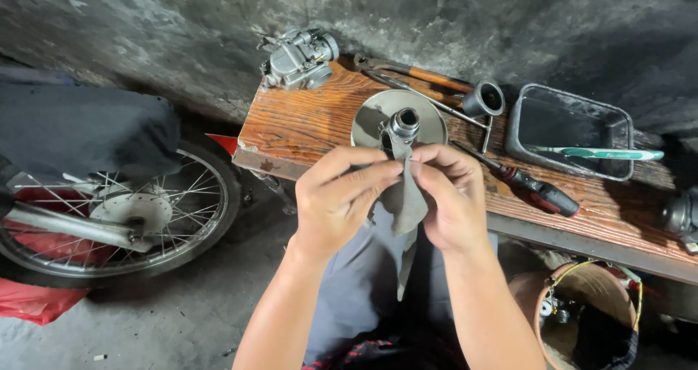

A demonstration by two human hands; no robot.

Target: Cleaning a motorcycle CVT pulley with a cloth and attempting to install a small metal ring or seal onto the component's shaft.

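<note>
My left hand (340, 198) and my right hand (452, 195) meet over my lap, both pinching a grey strip of abrasive paper (408, 208) that hangs down between them. Just beyond my fingers a round metal pulley disc (378, 112) with a raised centre hub (404, 122) lies on the wooden bench (305, 119). The strip's upper end sits right against the hub; whether it touches is hidden by my fingers.
On the bench: a carburetor (299, 59) at the back left, a wooden-handled tool (418, 75), a small black cup (486, 98), a red-and-black screwdriver (534, 188), a metal tray (567, 130) holding a green toothbrush (603, 153). A motorcycle wheel (116, 214) at left, a bucket (574, 312) lower right.
</note>
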